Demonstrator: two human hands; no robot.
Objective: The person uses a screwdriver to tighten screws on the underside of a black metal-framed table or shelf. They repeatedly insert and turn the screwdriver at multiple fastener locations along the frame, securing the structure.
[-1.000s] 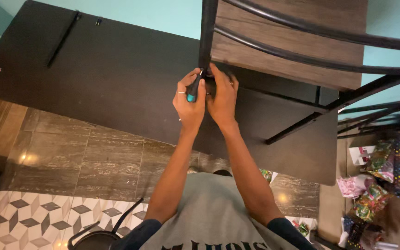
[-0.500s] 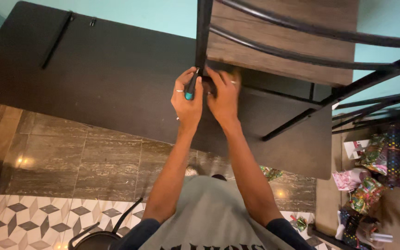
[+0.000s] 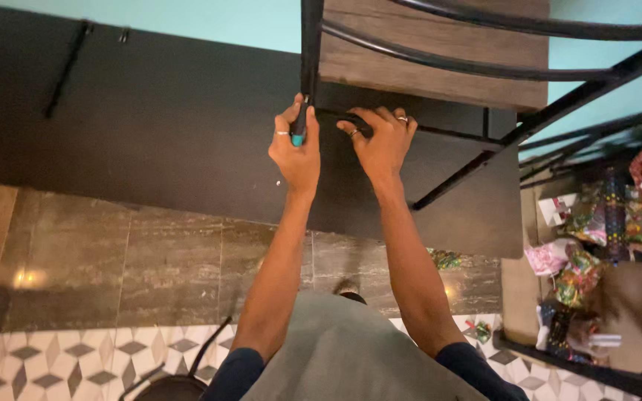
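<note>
Your left hand (image 3: 296, 148) grips a teal-tipped tool (image 3: 300, 126) against the black chair leg (image 3: 310, 44). Your right hand (image 3: 382, 139), pressed against it 0.5 s ago, now lies apart, spread on the dark panel (image 3: 150, 119).

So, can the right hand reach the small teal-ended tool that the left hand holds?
Probably yes. The right hand rests on the chair frame close beside the left hand, which grips the tool against the black leg. Nothing lies between them.
</note>
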